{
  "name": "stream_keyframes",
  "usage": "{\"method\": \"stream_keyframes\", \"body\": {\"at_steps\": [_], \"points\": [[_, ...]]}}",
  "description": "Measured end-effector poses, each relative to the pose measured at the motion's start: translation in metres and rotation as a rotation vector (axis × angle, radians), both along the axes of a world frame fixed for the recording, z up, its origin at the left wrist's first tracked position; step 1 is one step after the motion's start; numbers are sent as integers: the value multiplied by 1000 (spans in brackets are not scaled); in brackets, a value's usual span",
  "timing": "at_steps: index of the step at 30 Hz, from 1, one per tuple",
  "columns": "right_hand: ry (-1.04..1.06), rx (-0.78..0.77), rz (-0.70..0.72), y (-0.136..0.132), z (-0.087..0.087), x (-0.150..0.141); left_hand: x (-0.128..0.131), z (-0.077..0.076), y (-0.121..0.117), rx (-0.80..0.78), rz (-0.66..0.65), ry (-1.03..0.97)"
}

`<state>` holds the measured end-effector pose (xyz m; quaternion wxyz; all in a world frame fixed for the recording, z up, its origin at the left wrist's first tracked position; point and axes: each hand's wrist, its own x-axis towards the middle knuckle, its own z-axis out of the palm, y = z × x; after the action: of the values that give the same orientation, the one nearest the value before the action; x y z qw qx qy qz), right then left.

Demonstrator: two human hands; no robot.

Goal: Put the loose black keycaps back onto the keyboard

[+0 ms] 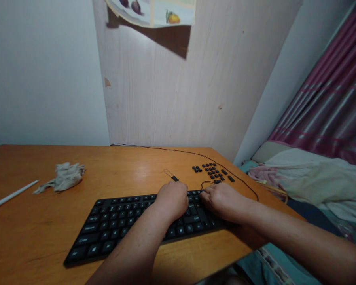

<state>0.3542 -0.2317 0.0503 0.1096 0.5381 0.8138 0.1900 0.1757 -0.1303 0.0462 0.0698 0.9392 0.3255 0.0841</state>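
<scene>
A black keyboard (pixel 118 221) lies at a slant along the front of the desk. My left hand (pixel 173 200) is curled into a fist over its upper middle; the fingertips and anything in them are hidden. Just beyond that fist is a keycap puller (pixel 174 178) with a black handle and wire loops; whether the hand touches it I cannot tell. My right hand (pixel 218 200) rests over the number pad end, its fingers bent and pressed together at the upper keys. What those fingers hold, if anything, is hidden.
Several loose black keycaps (pixel 213 171) lie in rows behind my right hand. A thin black cable (pixel 192 152) runs along the desk's back and right side. To the left are a crumpled grey cloth (pixel 65 177) and a white pen-like stick (pixel 13 196). A bed (pixel 317 174) adjoins the right.
</scene>
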Motion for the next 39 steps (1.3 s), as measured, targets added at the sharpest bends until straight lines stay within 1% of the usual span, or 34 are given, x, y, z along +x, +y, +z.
{"method": "stream_keyframes", "body": {"at_steps": [7,16,22,27,32,39], "points": [[-27,-27,-5,5,8,-3,0,0,-1,14,-24,-5],[-40,-68,-13,3,4,-3,1,0,-2,1,-2,16],[-32,-49,-38,5,2,-1,1,-2,-1,-1,-7,5],[20,-40,-58,5,1,1,0,0,0,-13,-19,2],[143,3,-112,0,-1,7,0,-1,1,-3,-23,-3],[242,72,-137,-17,-14,5,1,0,0,-16,-11,23]]}}
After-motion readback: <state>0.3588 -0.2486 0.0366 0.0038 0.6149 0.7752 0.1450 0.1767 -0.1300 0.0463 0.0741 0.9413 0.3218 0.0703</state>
